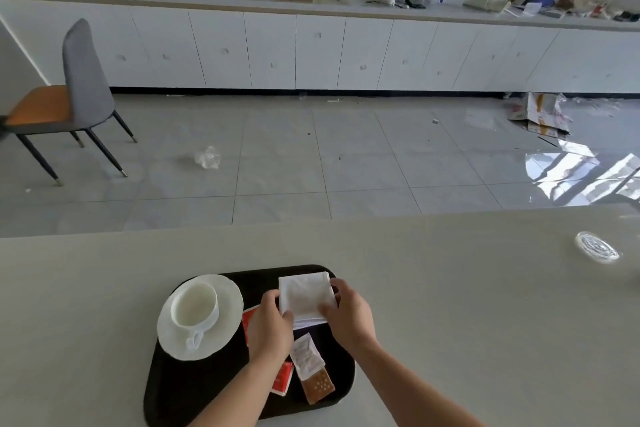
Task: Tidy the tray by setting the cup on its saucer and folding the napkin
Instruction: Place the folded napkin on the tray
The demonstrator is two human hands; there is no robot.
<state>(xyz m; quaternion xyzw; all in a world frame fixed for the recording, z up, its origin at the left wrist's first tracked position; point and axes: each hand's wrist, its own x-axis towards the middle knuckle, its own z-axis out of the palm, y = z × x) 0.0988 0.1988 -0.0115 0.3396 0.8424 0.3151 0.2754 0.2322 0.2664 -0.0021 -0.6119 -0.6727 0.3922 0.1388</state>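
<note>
A black tray [180,388] lies on the pale table in front of me. On its left part a white cup [194,305] stands upright on a white saucer [225,288], handle toward me. A white napkin [304,295], folded into a square with stacked layers, sits at the tray's far right. My left hand [270,322] pinches the napkin's near left corner. My right hand [349,315] grips its right edge, thumb on top.
A red packet [282,381] lies partly under my left forearm, and a clear sachet with brown contents [311,371] lies beside it on the tray. A clear glass lid [595,246] rests on the table at far right. A chair [69,94] stands on the floor beyond.
</note>
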